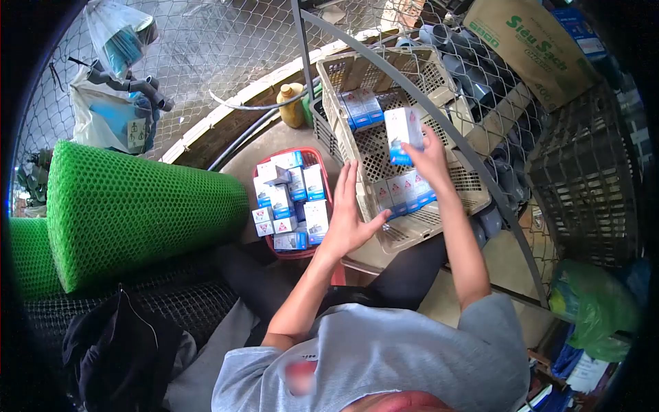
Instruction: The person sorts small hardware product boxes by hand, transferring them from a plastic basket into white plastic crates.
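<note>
Crossing the crate (pixel 374 146), a metal bar (pixel 412 89); leftward, green mesh roll (pixel 158 199).

There are two hands (pixel 345 225), one red basket (pixel 295 254), one yellow jug (pixel 291 110) and over a dozen boxes (pixel 400 130).

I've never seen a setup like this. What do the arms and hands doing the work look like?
They're a person's, not a machine's. The left hand and right hand are bare, with no gloves or watch in sight. The plain grey short sleeves of a shirt leave both forearms uncovered; no cables show on them.
</note>
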The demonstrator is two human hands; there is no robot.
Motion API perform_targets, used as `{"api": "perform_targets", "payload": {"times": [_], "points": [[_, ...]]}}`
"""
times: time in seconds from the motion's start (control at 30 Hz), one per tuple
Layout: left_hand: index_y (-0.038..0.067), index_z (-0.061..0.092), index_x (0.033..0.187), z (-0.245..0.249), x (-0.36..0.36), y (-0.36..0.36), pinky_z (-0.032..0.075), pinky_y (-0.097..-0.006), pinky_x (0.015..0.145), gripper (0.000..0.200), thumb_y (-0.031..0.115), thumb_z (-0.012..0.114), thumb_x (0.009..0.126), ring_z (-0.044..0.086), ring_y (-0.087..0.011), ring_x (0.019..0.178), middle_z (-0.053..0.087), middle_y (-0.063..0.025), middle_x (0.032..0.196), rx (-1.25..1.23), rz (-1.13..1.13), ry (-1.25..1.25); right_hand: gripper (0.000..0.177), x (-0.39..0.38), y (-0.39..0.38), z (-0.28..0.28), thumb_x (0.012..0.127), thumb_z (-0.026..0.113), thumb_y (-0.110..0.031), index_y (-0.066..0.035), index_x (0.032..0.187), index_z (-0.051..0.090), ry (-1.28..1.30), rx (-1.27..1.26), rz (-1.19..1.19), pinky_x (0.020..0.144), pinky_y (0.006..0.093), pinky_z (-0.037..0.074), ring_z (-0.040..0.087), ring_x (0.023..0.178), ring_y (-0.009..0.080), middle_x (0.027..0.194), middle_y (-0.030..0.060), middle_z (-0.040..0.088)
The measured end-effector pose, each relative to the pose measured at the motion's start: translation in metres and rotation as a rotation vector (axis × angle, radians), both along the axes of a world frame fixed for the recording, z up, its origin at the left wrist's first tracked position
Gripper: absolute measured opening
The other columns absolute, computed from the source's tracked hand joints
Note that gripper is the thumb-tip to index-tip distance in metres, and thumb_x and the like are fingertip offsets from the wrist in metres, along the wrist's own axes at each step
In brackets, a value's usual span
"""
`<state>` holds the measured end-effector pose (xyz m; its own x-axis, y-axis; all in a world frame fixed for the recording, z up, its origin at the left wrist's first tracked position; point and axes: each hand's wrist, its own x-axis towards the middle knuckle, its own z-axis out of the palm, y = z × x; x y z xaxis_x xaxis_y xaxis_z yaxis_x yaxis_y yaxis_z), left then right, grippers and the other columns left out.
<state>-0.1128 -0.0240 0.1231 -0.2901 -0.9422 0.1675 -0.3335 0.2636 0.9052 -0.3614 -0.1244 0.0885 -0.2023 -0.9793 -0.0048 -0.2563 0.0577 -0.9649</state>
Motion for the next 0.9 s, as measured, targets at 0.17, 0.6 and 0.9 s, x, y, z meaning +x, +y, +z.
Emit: {"api": "perform_targets", "payload": {"times": [0.17, 0.6, 0.9], "points": [[-0.001, -0.008, 0.164, -0.029, -0.011, 0.005, 0.023, -0.0484, 0.128, 0.109, 0.002, 0.071, 0.090, 0.021, -0.0374, 0.157, 0.011, -0.0296, 0.170, 0.142, -0.174, 0.229, 0.065, -0.059, -0.123, -0.116, 0.082, 0.085, -0.015, 0.002, 0.139, 0.059, 0.602, -0.070, -0.103, 0.087, 0.0333, 0.058, 0.074, 0.100, 0.0232, 0.118, 0.0161, 0.075], [0.002, -0.018, 0.162, -0.023, -0.010, -0.001, 0.020, -0.0457, 0.129, 0.113, -0.003, 0.067, 0.088, 0.013, -0.0372, 0.159, -0.003, -0.0263, 0.172, 0.317, -0.233, 0.235, 0.060, -0.019, -0.210, -0.157, 0.085, 0.079, -0.021, -0.002, 0.139, 0.061, 0.511, 0.020, -0.119, 0.099, 0.0394, 0.054, 0.071, 0.112, 0.0305, 0.121, 0.0205, 0.074], [0.006, 0.014, 0.166, -0.079, 0.027, -0.003, 0.043, -0.0503, 0.116, 0.099, 0.014, 0.078, 0.091, 0.043, -0.0400, 0.147, 0.037, -0.0275, 0.161, 0.419, 0.125, 0.535, 0.056, 0.036, -0.146, -0.064, 0.091, 0.074, -0.027, -0.006, 0.141, 0.059, 0.510, -0.198, 0.022, 0.109, 0.0431, 0.047, 0.062, 0.126, 0.0406, 0.136, 0.0257, 0.065]]}}
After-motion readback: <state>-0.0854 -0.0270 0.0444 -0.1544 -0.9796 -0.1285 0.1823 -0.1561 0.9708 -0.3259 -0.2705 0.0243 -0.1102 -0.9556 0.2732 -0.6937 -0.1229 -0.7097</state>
